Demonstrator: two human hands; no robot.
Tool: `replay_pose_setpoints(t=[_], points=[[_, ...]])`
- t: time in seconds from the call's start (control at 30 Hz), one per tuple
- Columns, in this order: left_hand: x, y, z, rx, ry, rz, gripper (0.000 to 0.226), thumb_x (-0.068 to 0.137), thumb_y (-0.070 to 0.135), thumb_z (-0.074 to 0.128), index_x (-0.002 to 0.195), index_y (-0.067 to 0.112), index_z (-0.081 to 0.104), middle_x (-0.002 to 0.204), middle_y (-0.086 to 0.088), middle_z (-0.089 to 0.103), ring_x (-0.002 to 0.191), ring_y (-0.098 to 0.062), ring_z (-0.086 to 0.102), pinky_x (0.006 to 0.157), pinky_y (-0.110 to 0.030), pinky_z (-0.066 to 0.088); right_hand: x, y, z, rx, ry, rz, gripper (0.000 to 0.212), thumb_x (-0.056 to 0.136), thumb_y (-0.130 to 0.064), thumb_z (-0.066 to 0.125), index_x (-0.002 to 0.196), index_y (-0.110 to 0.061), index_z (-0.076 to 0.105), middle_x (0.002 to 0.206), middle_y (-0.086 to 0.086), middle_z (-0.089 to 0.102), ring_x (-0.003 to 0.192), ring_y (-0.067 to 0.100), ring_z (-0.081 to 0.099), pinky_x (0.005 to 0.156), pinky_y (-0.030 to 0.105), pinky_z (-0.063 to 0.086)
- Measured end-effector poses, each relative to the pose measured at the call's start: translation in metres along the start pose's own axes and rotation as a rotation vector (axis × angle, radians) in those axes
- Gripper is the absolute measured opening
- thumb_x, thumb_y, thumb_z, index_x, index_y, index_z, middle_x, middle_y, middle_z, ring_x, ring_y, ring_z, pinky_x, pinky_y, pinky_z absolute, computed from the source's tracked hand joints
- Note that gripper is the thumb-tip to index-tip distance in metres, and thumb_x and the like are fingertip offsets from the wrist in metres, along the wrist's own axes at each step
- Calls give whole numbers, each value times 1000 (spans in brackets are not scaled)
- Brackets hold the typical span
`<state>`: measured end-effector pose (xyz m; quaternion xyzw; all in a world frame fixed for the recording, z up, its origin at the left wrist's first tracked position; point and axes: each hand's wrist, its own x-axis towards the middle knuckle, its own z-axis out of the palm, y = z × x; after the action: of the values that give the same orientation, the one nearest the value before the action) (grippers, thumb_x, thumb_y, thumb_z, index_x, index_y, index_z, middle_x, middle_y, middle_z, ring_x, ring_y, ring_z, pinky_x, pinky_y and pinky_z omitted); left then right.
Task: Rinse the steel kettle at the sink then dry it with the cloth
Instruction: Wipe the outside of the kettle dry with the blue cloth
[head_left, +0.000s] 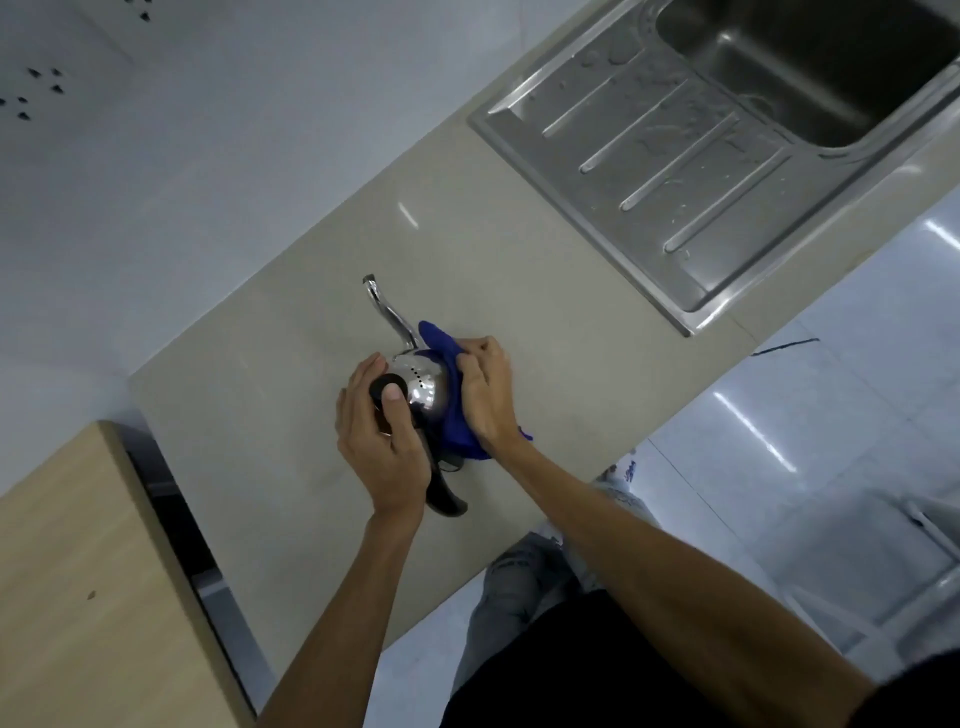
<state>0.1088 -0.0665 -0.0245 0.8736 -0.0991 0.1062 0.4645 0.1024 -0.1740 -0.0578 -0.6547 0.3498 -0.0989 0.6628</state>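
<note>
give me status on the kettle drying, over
Left hand steadies steel kettle at lid. Right hand presses blue cloth on its side. Kettle on counter, away from sink. Nothing in the way.

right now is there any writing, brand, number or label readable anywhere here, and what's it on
None can be read.
Steel kettle: only a row of small dark holes and glare, no brand showing.
Blue cloth: plain, no tag in view.
Sink: bare ribbed steel with water drops, no stamp visible.
Wall: dark specks, too blurred to tell if they are marks or text.

Beige countertop (519, 291) — wooden cabinet (78, 571) beside it, glossy floor (779, 415).
</note>
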Motion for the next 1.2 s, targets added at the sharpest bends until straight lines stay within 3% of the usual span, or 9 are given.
replay_pose_setpoints(t=[0.13, 0.27, 0.43, 0.53, 0.7, 0.9, 1.0, 1.1, 1.2], points=[[-2, -2, 0, 23, 9, 11, 42, 104, 30, 43, 128, 3, 64, 129, -10, 67, 120, -32, 64, 100, -57, 50, -58, 8, 16, -7, 94, -277, 43, 102, -17, 34, 143, -19, 45, 132, 2, 44, 123, 18, 38, 108, 30, 32], [-3, -3, 0, 19, -1, -1, 43, 105, 31, 43, 129, 2, 63, 131, -18, 67, 124, -35, 63, 103, -56, 50, -31, 46, 6, 129, 201, 55, 42, 101, -23, 31, 136, -9, 50, 126, -2, 45, 121, 19, 41, 110, 46, 33], [-3, -3, 0, 4, -7, -26, 43, 104, 28, 43, 130, -1, 62, 131, -18, 67, 125, -32, 63, 104, -50, 51, -58, 30, 20, 93, 153, -248, 41, 102, -17, 33, 140, -11, 47, 139, 6, 45, 130, 20, 39, 112, 34, 31], [-2, -2, 0, -2, -6, -21, 42, 104, 26, 44, 130, -2, 62, 131, -17, 66, 125, -32, 62, 106, -46, 50, -24, 48, 7, 95, 144, -74, 38, 99, -12, 35, 128, -2, 56, 127, 13, 54, 119, 27, 49, 107, 45, 37], [-1, 4, -2, 7, -25, -28, 44, 104, 28, 45, 129, -4, 62, 131, -18, 67, 124, -29, 63, 106, -26, 49, 41, 33, -15, -214, -209, -49, 33, 96, -10, 41, 105, 9, 67, 107, 25, 66, 101, 37, 59, 92, 41, 42], [1, 4, -1, 23, -25, -18, 42, 103, 29, 50, 127, -2, 62, 129, -17, 68, 121, -26, 65, 103, -25, 50, 111, 1, 4, -556, -730, -56, 31, 100, -16, 42, 118, -3, 64, 116, 15, 62, 106, 29, 56, 84, 28, 37], [-2, 7, 0, 15, -6, -34, 41, 103, 28, 49, 128, -3, 62, 129, -17, 68, 122, -24, 64, 102, -17, 47, 129, -17, 25, -670, -943, -65, 25, 94, -11, 50, 108, 0, 69, 99, 11, 67, 90, 28, 62, 82, 35, 49], [-3, 5, 1, 25, 2, -41, 40, 103, 28, 49, 129, 0, 61, 132, -16, 67, 126, -26, 62, 106, -24, 48, 134, -20, 37, -779, -982, -55, 16, 92, -16, 55, 90, -7, 68, 84, 7, 69, 75, 25, 64, 71, 32, 52], [1, 7, -1, 53, -52, -12, 47, 105, 37, 45, 134, 2, 58, 138, -11, 63, 135, -28, 57, 112, -30, 45, 133, -17, 25, -648, -891, 22, 20, 95, -17, 48, 88, -8, 64, 78, 6, 65, 70, 22, 61, 63, 28, 50]])
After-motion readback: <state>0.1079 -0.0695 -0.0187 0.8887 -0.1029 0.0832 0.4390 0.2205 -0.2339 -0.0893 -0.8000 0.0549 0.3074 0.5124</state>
